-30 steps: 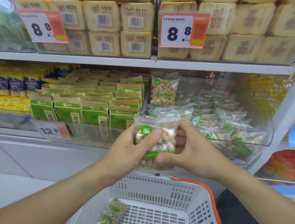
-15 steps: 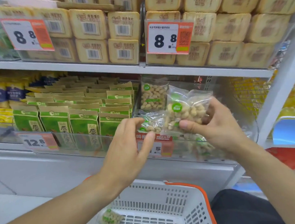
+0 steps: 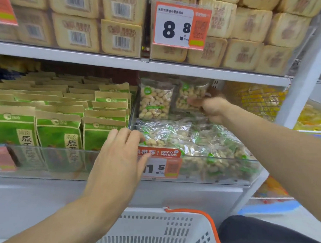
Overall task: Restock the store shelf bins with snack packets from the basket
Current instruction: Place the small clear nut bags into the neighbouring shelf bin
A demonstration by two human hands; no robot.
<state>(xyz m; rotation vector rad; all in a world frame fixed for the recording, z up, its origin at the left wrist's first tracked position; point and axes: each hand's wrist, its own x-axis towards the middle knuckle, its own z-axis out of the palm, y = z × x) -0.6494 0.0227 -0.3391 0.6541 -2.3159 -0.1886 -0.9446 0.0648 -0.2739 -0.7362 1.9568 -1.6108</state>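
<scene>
Head view. Item: clear nut packet [image 3: 189, 96], pinched upright by the right hand [image 3: 213, 108] at the back of the clear shelf bin [image 3: 222, 171], just beside a standing packet [image 3: 155, 100], presumably so the labels face the aisle. Loose packets [image 3: 190, 138] lie heaped in the bin's front. Left hand [image 3: 119, 160]: fingers extended and relaxed, holding nothing, at the bin's front edge, overlapping the price tag [image 3: 162, 166], probably steadying the pile. White basket [image 3: 160, 231] waits below; its contents are out of sight. Neighbouring bin: green packets [image 3: 59, 131], stacked upright.
</scene>
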